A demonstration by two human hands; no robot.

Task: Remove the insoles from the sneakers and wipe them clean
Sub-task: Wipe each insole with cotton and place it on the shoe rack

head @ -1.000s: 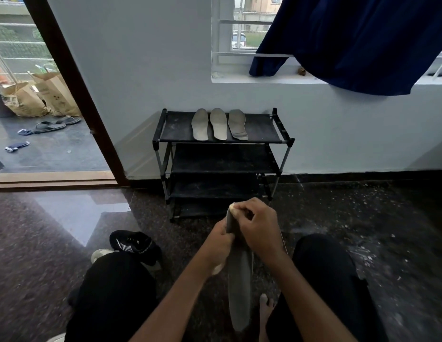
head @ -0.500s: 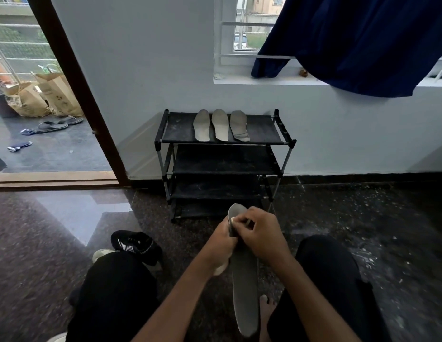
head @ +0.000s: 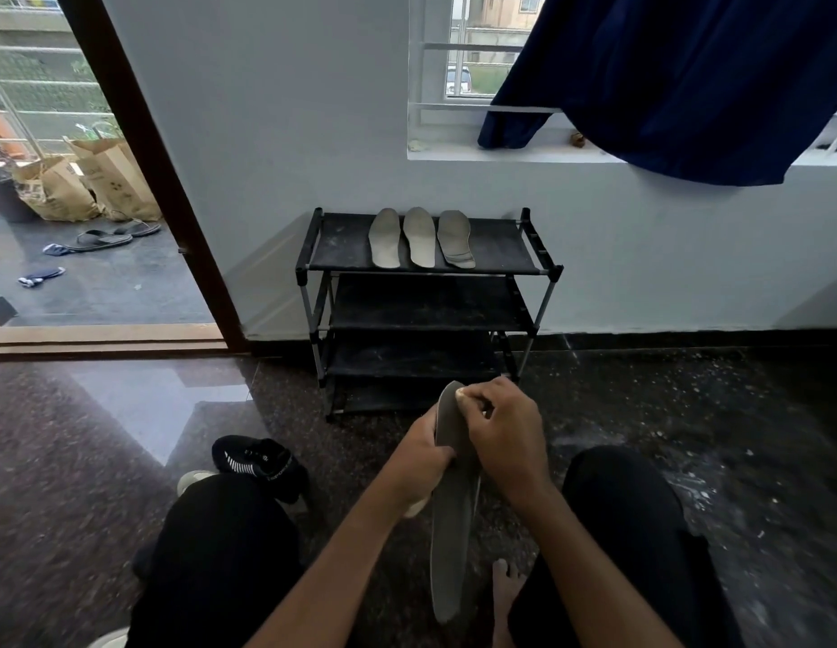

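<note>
left hand (head: 421, 453), right hand (head: 505, 430) round insole (head: 449, 544)

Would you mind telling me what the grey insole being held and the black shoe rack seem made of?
The long grey insole looks like matte foam, perhaps fabric-faced: thin, slightly curved. The black tiered shoe rack seems to have dusty fabric shelves on grey metal tubes with black plastic joints.

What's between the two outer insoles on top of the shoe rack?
A third grey insole lies between them, seen in the head view.
</note>
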